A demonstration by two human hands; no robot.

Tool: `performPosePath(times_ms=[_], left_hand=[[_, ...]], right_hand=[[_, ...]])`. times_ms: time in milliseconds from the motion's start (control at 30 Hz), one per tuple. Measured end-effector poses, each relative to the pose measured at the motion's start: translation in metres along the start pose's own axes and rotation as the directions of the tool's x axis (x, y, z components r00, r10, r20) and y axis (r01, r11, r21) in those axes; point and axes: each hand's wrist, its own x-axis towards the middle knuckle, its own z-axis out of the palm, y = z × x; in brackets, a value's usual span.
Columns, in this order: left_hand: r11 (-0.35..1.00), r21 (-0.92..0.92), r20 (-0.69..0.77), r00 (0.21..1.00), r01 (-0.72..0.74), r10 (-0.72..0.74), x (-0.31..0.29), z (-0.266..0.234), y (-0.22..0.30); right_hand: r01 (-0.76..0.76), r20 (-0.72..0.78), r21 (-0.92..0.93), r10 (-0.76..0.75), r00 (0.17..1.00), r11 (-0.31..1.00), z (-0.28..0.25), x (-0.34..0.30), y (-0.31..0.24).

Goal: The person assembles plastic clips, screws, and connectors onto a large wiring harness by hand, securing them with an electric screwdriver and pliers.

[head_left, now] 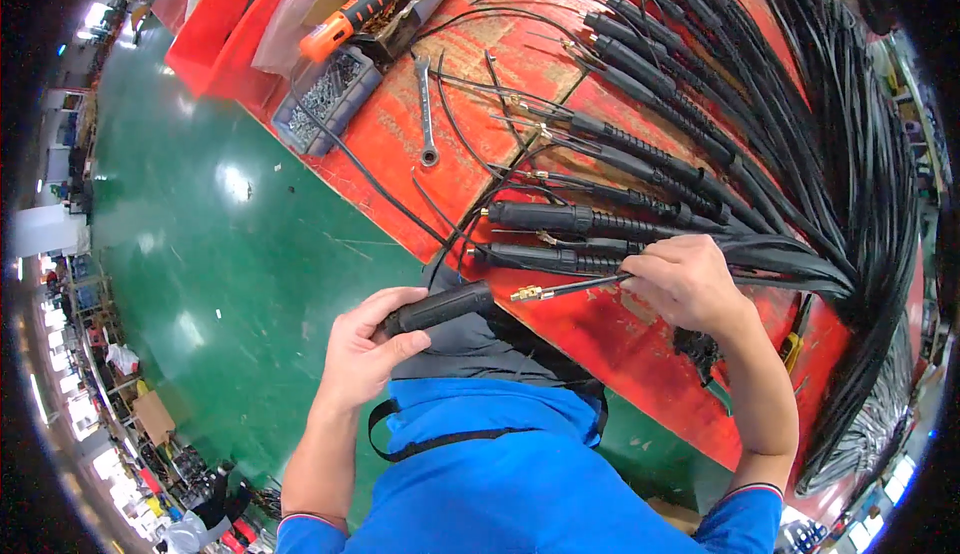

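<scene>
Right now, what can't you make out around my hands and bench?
Head view: the gripped part of the black handle, covered by the left hand.
Head view: the pinched stretch of cable, behind the right hand.
Head view: individual screws in the grey bin, too small to count.
Head view: the far end of the red bin, cut by the top edge.

Your bare left hand (358, 349) curls in a rounded hold ahead of your waist, thumb on the near side and fingers on the far side, as your bare left forearm (325, 444) rises from a short blue fabric sleeve (310, 536); well apart and farther out, your bare right hand (690, 279) pinches with bent fingers, its back turned up, while your bare right forearm (765, 384) angles inward from a bent elbow
</scene>
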Motion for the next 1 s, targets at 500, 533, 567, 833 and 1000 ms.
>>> performPosePath(times_ms=[500, 533, 567, 833, 1000], left_hand=[[0.995, 0.087, 0.054, 0.997, -0.055, 0.05, -0.001, 0.01, -0.005], [0.999, 0.015, 0.046, 0.998, -0.051, 0.05, 0.001, 0.008, -0.007], [0.997, -0.057, 0.034, 0.998, -0.047, 0.049, 0.001, 0.006, -0.009], [0.976, -0.2, 0.259, 0.966, 0.083, -0.029, 0.063, 0.033, 0.011], [0.589, 0.597, 0.525, 0.821, -0.544, 0.225, 0.101, 0.059, 0.068]], right_hand=[[0.029, 0.008, 0.024, -0.029, 1.0, 0.999, -0.001, -0.002, -0.001], [0.028, 0.008, 0.023, -0.028, 1.0, 0.999, -0.002, -0.001, -0.001], [0.028, 0.014, 0.021, -0.028, 1.0, 0.999, -0.001, -0.001, -0.001], [0.03, -0.008, 0.065, -0.03, 1.0, 0.997, -0.003, -0.002, -0.001], [0.045, 0.012, 0.119, -0.046, 0.999, 0.992, -0.006, -0.003, 0.001]])
